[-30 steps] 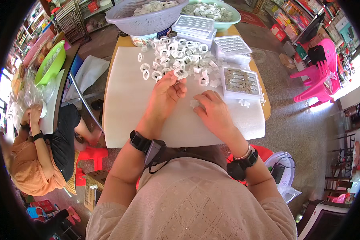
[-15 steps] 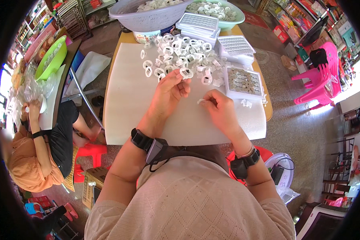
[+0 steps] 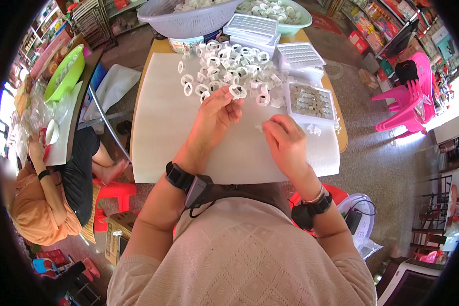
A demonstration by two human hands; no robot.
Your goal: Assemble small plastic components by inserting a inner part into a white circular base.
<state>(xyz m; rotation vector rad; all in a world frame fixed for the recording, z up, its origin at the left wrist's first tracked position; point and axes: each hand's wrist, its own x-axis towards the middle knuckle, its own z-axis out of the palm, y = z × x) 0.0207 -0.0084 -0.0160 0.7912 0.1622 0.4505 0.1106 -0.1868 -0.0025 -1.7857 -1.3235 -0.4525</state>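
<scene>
1. White ring-shaped piece [image 3: 237, 92]: up at the left hand's fingertips, over the near edge of the loose pile; dark patch in its middle.
2. Left hand [image 3: 217, 116]: thumb and index pinching that piece, other fingers curled.
3. Right hand [image 3: 286, 140]: near the sheet's right side, fingers bent, thumb and index close together; can't tell if anything's between them. Small translucent bit [image 3: 259, 127] just off the fingertips.
4. Loose pile of white ring pieces [image 3: 239, 70]: beyond left hand, on white sheet [image 3: 163, 132].
5. White tray [image 3: 307, 119] of small greyish-brown bits: beyond right hand. Stacked ridged trays [image 3: 301, 54] behind it.
6. Far end: pale purple basket [image 3: 188, 23], pale green basin [image 3: 302, 24], both filled with white pieces.
7. Left: seated co-worker, orange top [image 3: 41, 217], at another table.
</scene>
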